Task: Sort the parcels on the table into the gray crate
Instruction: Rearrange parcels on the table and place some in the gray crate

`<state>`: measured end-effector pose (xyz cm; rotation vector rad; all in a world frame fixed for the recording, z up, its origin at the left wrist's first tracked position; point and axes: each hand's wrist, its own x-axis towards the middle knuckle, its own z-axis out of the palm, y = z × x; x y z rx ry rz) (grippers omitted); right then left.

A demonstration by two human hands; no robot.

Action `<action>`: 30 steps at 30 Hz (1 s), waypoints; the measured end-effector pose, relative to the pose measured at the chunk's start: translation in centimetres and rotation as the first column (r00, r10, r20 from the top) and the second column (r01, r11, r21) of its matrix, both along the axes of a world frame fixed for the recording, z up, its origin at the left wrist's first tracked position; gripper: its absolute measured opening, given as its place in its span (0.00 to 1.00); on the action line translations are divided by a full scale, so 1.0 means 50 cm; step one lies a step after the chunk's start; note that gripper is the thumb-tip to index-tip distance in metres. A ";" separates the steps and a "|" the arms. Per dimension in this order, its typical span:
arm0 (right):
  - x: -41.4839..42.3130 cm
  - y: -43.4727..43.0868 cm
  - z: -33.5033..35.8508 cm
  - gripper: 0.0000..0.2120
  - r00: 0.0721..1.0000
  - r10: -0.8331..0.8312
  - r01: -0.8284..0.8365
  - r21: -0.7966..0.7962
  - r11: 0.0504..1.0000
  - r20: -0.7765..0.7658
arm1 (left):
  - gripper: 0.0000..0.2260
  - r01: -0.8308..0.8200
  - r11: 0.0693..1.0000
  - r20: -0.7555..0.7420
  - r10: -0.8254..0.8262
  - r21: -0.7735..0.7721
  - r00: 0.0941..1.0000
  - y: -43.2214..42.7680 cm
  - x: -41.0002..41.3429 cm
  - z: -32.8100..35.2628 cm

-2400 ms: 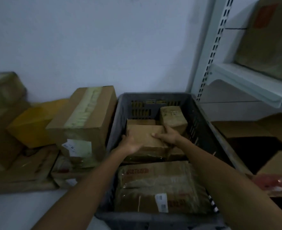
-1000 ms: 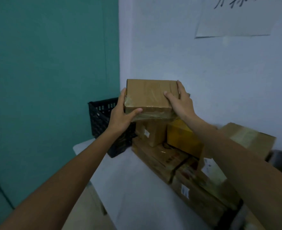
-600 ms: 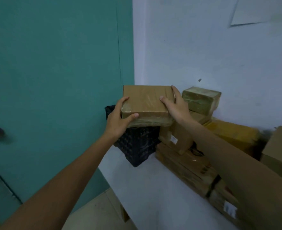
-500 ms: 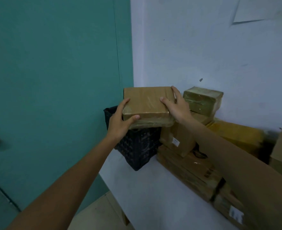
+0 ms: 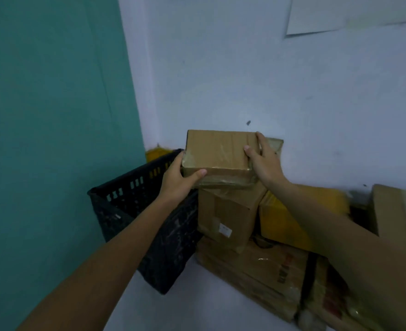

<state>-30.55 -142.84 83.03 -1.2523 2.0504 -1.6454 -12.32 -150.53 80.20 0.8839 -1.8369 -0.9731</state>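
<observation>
Arms reach forward, holding a taped cardboard parcel [image 5: 217, 151] level beside a black crate [image 5: 130, 204]. Left grip [image 5: 177, 181] clasps its near-left corner; right grip [image 5: 265, 163] curls over its right edge.

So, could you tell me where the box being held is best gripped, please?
At its two short ends, one hand from each side. The cardboard box is wide, shallow and held level; the left hand cups the near left corner and the right hand the right end, fingers over the top, which should keep it steady.

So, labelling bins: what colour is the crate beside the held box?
The crate is black, seen best in the head view.
</observation>
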 end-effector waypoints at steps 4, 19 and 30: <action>-0.065 0.032 -0.022 0.26 0.982 -0.186 0.188 0.040 0.981 -0.043 | 0.32 0.143 0.990 0.055 -0.143 0.014 0.988 -0.027 -0.100 -0.027; -0.086 -0.022 -0.104 0.60 0.983 -0.180 0.177 0.297 0.938 -0.018 | 0.31 0.374 0.916 0.314 -0.400 0.143 0.861 -0.209 -0.150 -0.168; -0.070 -0.052 -0.112 0.50 0.917 -0.339 0.389 0.287 0.875 -0.211 | 0.50 0.331 0.940 0.417 -0.335 0.086 0.845 -0.217 -0.162 -0.150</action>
